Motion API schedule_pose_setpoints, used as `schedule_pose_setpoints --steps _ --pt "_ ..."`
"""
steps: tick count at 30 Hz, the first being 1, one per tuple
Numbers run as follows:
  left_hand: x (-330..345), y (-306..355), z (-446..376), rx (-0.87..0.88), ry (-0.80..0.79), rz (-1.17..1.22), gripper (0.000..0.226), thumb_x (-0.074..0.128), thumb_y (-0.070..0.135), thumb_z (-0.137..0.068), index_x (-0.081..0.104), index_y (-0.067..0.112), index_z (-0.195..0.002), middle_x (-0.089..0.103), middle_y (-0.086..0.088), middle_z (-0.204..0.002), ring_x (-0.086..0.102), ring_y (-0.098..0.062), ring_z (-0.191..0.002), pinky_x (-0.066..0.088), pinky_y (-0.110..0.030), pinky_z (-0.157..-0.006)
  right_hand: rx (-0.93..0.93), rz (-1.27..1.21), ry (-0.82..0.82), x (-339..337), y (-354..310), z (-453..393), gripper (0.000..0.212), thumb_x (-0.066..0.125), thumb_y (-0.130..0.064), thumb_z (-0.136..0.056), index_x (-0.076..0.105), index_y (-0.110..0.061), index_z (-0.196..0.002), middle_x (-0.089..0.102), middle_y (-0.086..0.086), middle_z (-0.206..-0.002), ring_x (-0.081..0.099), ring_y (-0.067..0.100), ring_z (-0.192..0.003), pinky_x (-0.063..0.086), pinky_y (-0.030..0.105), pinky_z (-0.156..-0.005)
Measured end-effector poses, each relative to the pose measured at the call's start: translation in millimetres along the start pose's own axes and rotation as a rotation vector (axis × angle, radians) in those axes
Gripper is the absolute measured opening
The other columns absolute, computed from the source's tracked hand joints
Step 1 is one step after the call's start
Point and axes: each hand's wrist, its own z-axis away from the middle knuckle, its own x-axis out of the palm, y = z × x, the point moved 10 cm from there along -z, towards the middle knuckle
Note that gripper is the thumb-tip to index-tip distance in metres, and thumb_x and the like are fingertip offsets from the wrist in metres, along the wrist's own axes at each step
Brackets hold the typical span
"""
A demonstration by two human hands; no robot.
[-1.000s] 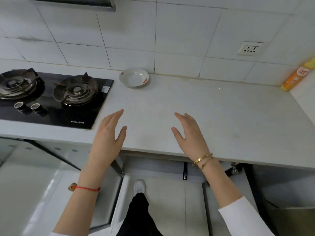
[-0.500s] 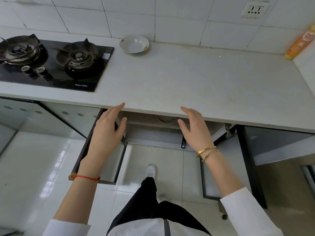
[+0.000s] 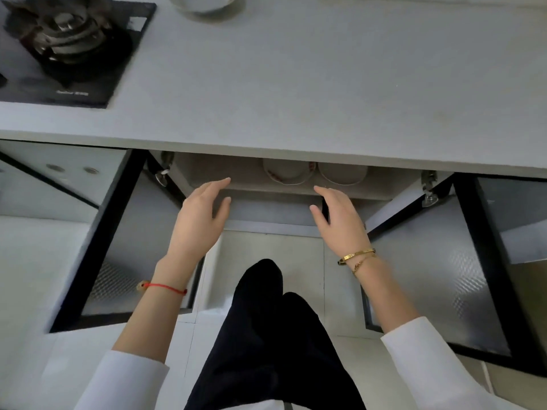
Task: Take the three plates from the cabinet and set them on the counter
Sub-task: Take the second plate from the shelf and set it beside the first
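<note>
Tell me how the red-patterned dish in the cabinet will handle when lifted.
The dish looks glazed ceramic, so probably stiff, breakable and a little slick. It sits close beside a plain dish, so they may clink. The counter edge overhangs it, so it likely has to come out low.

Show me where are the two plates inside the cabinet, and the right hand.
Patterned plate point(image 3: 285, 174): head view, visible front part.
Plain plate point(image 3: 342, 174): head view, visible front part.
Right hand point(image 3: 340, 218): head view, back of hand.

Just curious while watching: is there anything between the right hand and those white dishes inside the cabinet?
Nothing: in the head view only bare grey shelf separates the right hand from the white dishes.
</note>
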Motion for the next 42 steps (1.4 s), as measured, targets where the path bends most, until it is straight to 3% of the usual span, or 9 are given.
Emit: schedule_pose_setpoints --steps 3,5,12,17,28,31,34,38,42 --pt "53.3 -28.1 -21.5 0.02 -0.013 -0.002 0.039 0.052 0.018 -0.097 0.054 0.014 -0.135 0.06 -0.001 -0.133 0.054 -0.018 -0.126 0.037 -0.024 -0.105 0.0 0.031 -0.002 44.5 38.8 -20.4 0.042 0.046 -0.027 -0.097 0.045 -0.011 -0.136 0.051 0.007 -0.137 0.038 0.019 -0.133 0.027 0.025 -0.108" --pt "88.9 -48.9 -36.3 0.023 -0.017 0.002 0.04 0.052 0.019 -0.097 0.053 0.014 -0.136 0.059 -0.001 -0.134 0.053 -0.018 -0.127 0.038 -0.028 -0.108 0.006 0.037 -0.002 72.9 65.9 -36.0 0.043 0.046 -0.027 -0.097 0.044 -0.011 -0.137 0.05 0.007 -0.138 0.038 0.02 -0.133 0.027 0.026 -0.109" --pt "187.6 -107.9 -88.7 0.081 0.019 -0.005 0.044 0.054 0.019 -0.095 0.05 0.011 -0.139 0.057 -0.005 -0.137 0.054 -0.019 -0.126 0.033 -0.018 -0.102 -0.024 0.057 0.101 143.7 143.4 -88.8 0.044 0.047 -0.027 -0.097 0.044 -0.009 -0.136 0.052 0.01 -0.137 0.043 0.023 -0.13 0.033 0.032 -0.108" --pt "230.9 -133.1 -116.8 0.153 0.101 -0.015 0.042 0.055 0.02 -0.095 0.054 0.007 -0.135 0.061 -0.011 -0.132 0.057 -0.023 -0.122 0.041 -0.029 -0.103 -0.048 0.069 0.178 177.4 186.8 -118.6 0.043 0.046 -0.029 -0.097 0.044 -0.008 -0.135 0.051 0.012 -0.137 0.042 0.027 -0.131 0.034 0.037 -0.108" --pt "279.3 -149.4 -164.5 0.02 0.036 0.113 0.051 0.059 0.018 -0.093 0.046 0.004 -0.141 0.055 -0.017 -0.138 0.053 -0.029 -0.129 0.042 -0.036 -0.108 0.035 -0.042 0.184 199.6 230.4 -162.9 0.044 0.048 -0.028 -0.095 0.045 -0.007 -0.135 0.056 0.02 -0.13 0.052 0.035 -0.12 0.043 0.044 -0.101" --pt "286.0 -152.5 -182.1 -0.05 0.009 0.111 0.053 0.059 0.018 -0.093 0.044 0.004 -0.142 0.051 -0.017 -0.142 0.051 -0.031 -0.13 0.04 -0.035 -0.108 0.057 -0.086 0.205 196.3 235.0 -178.1 0.036 0.049 -0.024 -0.095 0.051 -0.006 -0.126 0.062 0.023 -0.117 0.06 0.038 -0.105 0.049 0.04 -0.086" --pt "292.7 -150.1 -197.4 -0.054 -0.01 0.087 0.048 0.057 0.017 -0.094 0.047 0.005 -0.14 0.048 -0.014 -0.146 0.049 -0.032 -0.131 0.037 -0.03 -0.103 0.08 -0.076 0.193 196.3 240.1 -194.2 0.029 0.046 -0.023 -0.096 0.054 -0.002 -0.114 0.064 0.023 -0.106 0.062 0.038 -0.094 0.043 0.031 -0.07" --pt "304.2 -151.7 -212.9 -0.076 -0.049 0.012 0.046 0.051 0.022 -0.097 0.046 0.007 -0.14 0.042 -0.013 -0.15 0.046 -0.033 -0.132 0.038 -0.032 -0.101 0.09 -0.006 0.166 198.9 241.6 -211.6 0.03 0.044 -0.023 -0.097 0.053 0.0 -0.114 0.062 0.023 -0.11 0.06 0.037 -0.099 0.046 0.035 -0.079" --pt "309.7 -154.0 -219.4 -0.12 -0.038 0.093 0.055 0.055 0.018 -0.095 0.036 0.008 -0.146 0.048 -0.016 -0.145 0.048 -0.034 -0.131 0.04 -0.033 -0.101 0.119 -0.011 0.159 205.3 241.5 -224.3 0.03 0.043 -0.025 -0.097 0.052 0.0 -0.111 0.064 0.022 -0.103 0.062 0.035 -0.091 0.045 0.033 -0.07"
